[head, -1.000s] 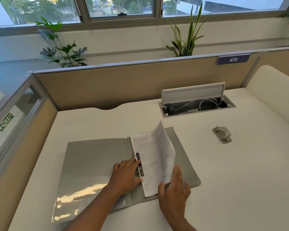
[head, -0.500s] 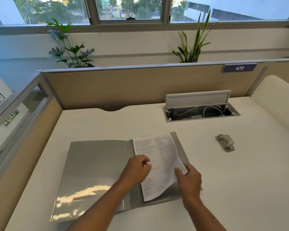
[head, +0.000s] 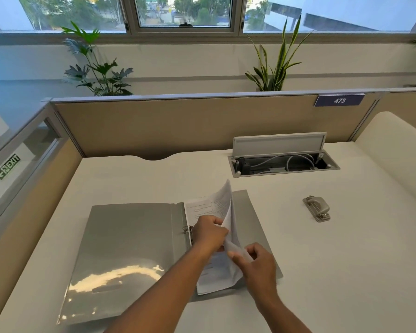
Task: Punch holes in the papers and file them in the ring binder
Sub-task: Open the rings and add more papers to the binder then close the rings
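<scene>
The ring binder [head: 130, 255] lies open on the table, toward its near left part, with the front cover spread to the left and the papers [head: 222, 212] on the right-hand half, their long axis running from the near edge toward the far edge, alongside the spine. The left hand [head: 209, 233] rests on the sheets right beside the ring mechanism [head: 187, 229], fingers curled and pinching the lifted top sheet where it stands up and curls. The right hand [head: 259, 263] is closed in a grip on the lower right part of the same lifted sheets, nearer the person. The rings lie just left of both hands, and the left hand is the nearer one to them, so seating the punched edge over the rings looks to be its job while the right hand steers the free edge. The hole punch [head: 317, 208] sits well apart toward the right side of the table, untouched.
</scene>
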